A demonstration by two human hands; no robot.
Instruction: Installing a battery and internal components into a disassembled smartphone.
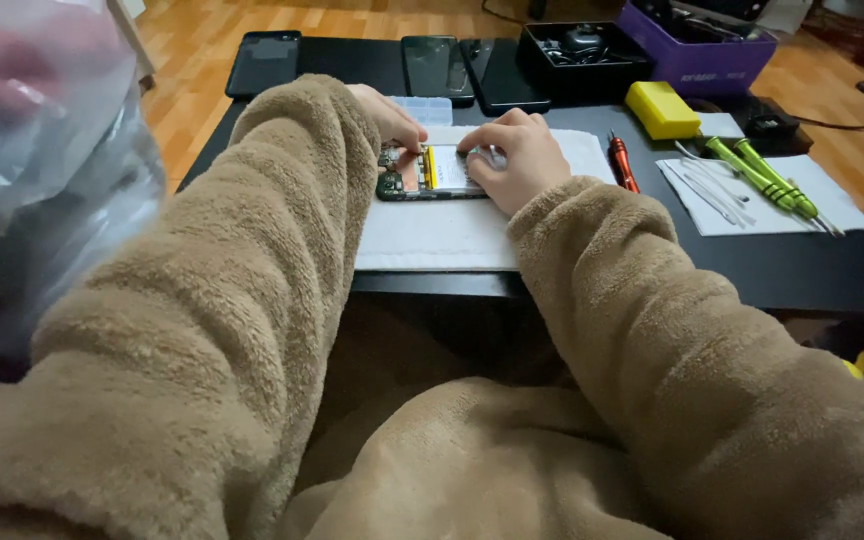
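Head view: opened phone (430,172) flat on white mat (432,235), pinned under right hand (514,160), fingers spread and pressing to steady it. Left hand (392,118) pinched at the exposed circuit end, fingertips together. Red screwdriver (622,163) parked just right of right hand, within reach.

Yellow box (662,108), red screwdriver (622,165), green screwdrivers (762,178) (on white paper (812,205)), purple box (697,58) w/ black phones (264,62) behind.

both hands (472,145) on opened phone (430,172), white mat (442,235), screwdrivers (757,175) nearby
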